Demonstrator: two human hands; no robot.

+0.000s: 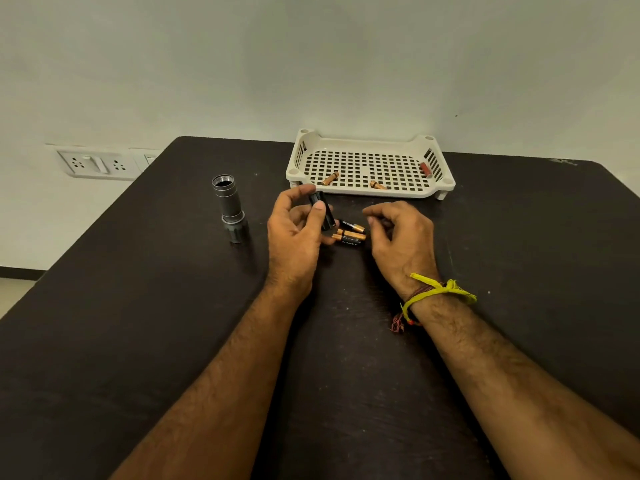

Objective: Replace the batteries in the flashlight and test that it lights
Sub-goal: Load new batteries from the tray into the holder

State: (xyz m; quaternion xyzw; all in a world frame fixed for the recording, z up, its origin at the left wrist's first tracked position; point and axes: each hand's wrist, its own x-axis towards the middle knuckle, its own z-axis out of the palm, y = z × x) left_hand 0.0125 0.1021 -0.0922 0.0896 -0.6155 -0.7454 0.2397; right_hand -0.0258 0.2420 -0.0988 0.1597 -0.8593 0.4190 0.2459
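The grey flashlight body stands upright on the dark table, head down, its threaded end open at the top, left of my hands. My left hand grips a black battery holder between thumb and fingers. Just right of it, two black and copper batteries lie on the table. My right hand hovers over them with curled fingers; whether it holds anything is hidden.
A white perforated tray sits at the table's far edge with three loose batteries in it: two copper ones and a red one. Wall sockets lie beyond the table's left edge.
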